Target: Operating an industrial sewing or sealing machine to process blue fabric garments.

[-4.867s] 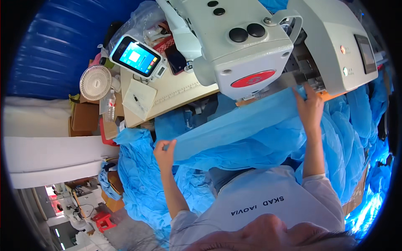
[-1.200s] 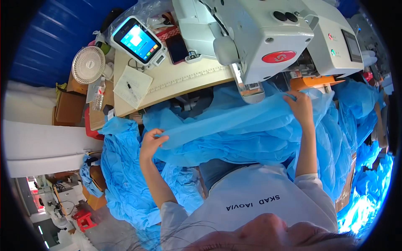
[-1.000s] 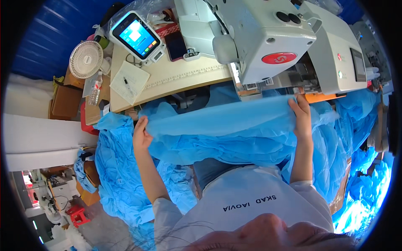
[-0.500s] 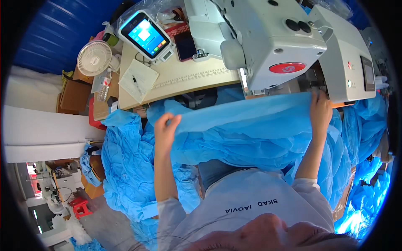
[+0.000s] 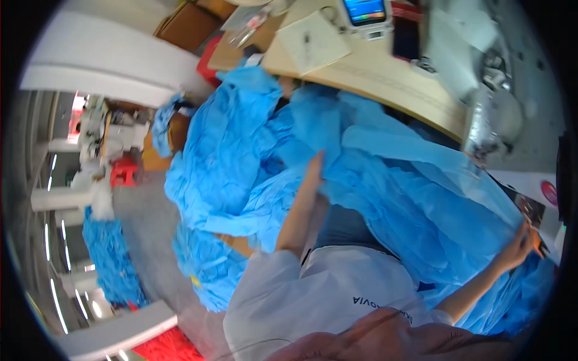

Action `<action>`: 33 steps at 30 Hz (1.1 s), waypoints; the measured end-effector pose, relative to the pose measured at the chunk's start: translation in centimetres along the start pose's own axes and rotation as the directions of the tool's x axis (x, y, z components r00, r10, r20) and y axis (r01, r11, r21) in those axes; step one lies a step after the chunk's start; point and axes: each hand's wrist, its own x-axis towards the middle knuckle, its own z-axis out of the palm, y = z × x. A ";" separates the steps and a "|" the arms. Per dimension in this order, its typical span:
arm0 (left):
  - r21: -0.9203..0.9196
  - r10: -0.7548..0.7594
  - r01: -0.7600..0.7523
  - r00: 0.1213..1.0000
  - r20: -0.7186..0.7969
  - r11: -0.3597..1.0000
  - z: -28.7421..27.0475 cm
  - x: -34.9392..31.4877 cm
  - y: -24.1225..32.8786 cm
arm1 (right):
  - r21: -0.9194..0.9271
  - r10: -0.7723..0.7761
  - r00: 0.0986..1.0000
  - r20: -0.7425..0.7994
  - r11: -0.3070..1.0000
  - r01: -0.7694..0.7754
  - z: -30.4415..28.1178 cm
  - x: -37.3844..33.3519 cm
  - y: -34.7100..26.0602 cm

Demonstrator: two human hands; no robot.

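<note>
A long stretch of thin, light-blue sheet fabric [image 5: 415,150] runs from the table's front edge toward the sewing machine [image 5: 494,102] at the right. At its far right end, my right hand [image 5: 518,246] is closed on the fabric edge, beside the machine's lower arm. My left hand [image 5: 316,163] reaches into the blue folds near the table's left corner. Translucent fabric and blur hide its fingers, so I cannot make out their grip. More of the fabric hangs across my lap in loose folds.
A heap of crumpled blue garments [image 5: 223,144] lies at my left. On the table [image 5: 373,66] are a notebook [image 5: 313,42] with a pen, a lit control screen [image 5: 364,9] and a dark phone [image 5: 406,39]. A red stool [image 5: 123,172] stands on the floor farther left.
The view has swung left, so the table and machine sit farther right. My left hand has left the raised fabric edge and moved into the folds. My right hand still holds its end.
</note>
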 end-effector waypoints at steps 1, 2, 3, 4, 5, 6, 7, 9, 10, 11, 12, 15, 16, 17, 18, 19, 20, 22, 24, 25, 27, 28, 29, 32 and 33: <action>0.030 -0.010 0.007 0.993 0.119 1.000 2.8 -0.3 0.5 | 0.109 0.051 0.999 0.001 0.993 -0.051 -0.3 -0.9 0.0; 0.053 0.091 -0.113 0.946 0.310 0.992 5.3 -1.1 1.5 | 0.155 0.119 0.993 -0.025 0.981 -0.114 -0.7 -1.9 0.1; 0.110 0.331 -0.396 0.866 0.375 0.912 8.9 -2.5 2.8 | 0.186 0.106 0.994 -0.004 0.977 -0.103 -1.2 -2.9 0.1; 0.013 0.429 -0.524 0.712 0.555 0.852 11.4 -4.4 4.0 | 0.160 0.207 0.976 0.070 0.963 -0.216 -1.7 -4.3 0.1; -0.103 0.552 -0.687 0.475 0.686 0.719 13.3 -6.7 4.8 | 0.126 0.223 0.966 0.133 0.963 -0.239 -2.3 -5.4 0.2; -0.230 0.512 -0.689 0.234 0.827 0.687 14.4 -9.2 5.0 | 0.088 0.320 0.901 0.294 0.929 -0.359 -2.6 -6.7 0.4; -0.155 0.463 -0.684 0.292 0.837 0.713 13.8 -9.9 5.4 | 0.025 0.336 0.839 0.427 0.924 -0.383 -2.8 -8.4 0.6; -0.348 0.525 -0.737 0.009 0.851 0.579 11.6 -10.2 4.7 | -0.086 0.046 0.656 0.754 0.996 0.029 -2.8 -11.8 0.9; -0.529 0.587 -0.718 -0.206 0.783 0.453 10.3 -9.3 3.8 | -0.031 -0.266 0.629 0.730 0.907 0.419 -2.5 -14.3 0.9; -0.237 0.380 -0.410 0.313 0.870 0.881 8.6 -7.1 2.9 | -0.040 -0.450 0.520 0.726 0.727 0.685 -1.7 -15.4 0.8; -0.062 0.594 -0.713 0.528 0.607 0.698 6.8 -3.8 2.2 | -0.056 -0.523 0.443 0.728 0.599 0.799 -1.1 -16.7 0.7; 0.910 0.623 -0.352 0.768 0.148 0.219 1.3 5.4 -1.2 | -0.154 -0.094 0.533 0.841 0.903 0.402 1.2 -19.3 0.4; 0.972 0.658 -0.230 0.739 0.143 0.047 -0.3 7.7 -2.6 | -0.200 -0.051 0.557 0.829 0.903 0.381 1.1 -19.0 0.7; 0.950 0.524 -0.274 0.837 0.158 0.152 -2.3 9.8 -3.4 | -0.189 -0.113 0.612 0.783 0.894 0.407 -0.8 -18.5 1.5; 0.922 0.287 -0.282 0.936 0.203 0.266 -3.8 11.4 -3.8 | -0.285 -0.027 0.734 0.679 0.912 0.296 -2.8 -17.9 2.4; 0.918 0.384 -0.336 0.892 0.239 0.209 -4.9 11.9 -4.4 | -0.307 -0.082 0.836 0.543 0.907 0.288 -6.6 -16.6 3.9; 0.909 0.432 -0.385 0.855 0.286 0.159 -6.1 11.8 -4.6 | -0.194 -0.196 0.737 0.647 0.892 0.408 -11.2 -14.4 5.6; 0.846 0.464 -0.465 0.829 0.313 0.260 -7.5 10.8 -3.2 | -0.417 -0.083 0.785 0.614 0.810 0.412 -20.3 -12.0 9.3; 0.758 0.475 -0.547 0.804 0.357 0.356 -8.4 8.6 0.0 | -0.789 0.410 0.718 0.563 0.526 0.319 -28.6 -10.0 11.9; 0.647 0.458 -0.616 0.781 0.426 0.449 -8.7 7.3 2.3 | -0.879 0.609 0.634 0.476 0.347 0.327 -31.5 -9.3 12.4; 0.501 0.454 -0.672 0.739 0.497 0.545 -8.3 3.9 6.7 | -0.889 0.774 0.494 0.396 0.189 0.418 -34.0 -8.4 11.0; 0.295 0.332 -0.544 0.773 0.541 0.786 -7.9 1.8 8.7 | -0.860 0.774 0.454 0.440 0.218 0.462 -33.2 -8.0 9.2; 0.114 0.183 -0.314 0.771 0.610 0.943 -7.3 -0.3 10.5 | -0.825 0.732 0.442 0.519 0.293 0.483 -31.3 -7.7 6.5; 0.027 0.037 -0.082 0.681 0.731 0.996 -4.3 -5.7 14.4 | -0.515 -0.047 0.731 0.681 0.678 0.524 -18.9 -8.2 -4.1; 0.130 -0.060 -0.064 0.634 0.771 0.990 -2.7 -6.7 15.3 | -0.267 -0.109 0.753 0.648 0.894 0.360 -14.5 -9.5 -8.4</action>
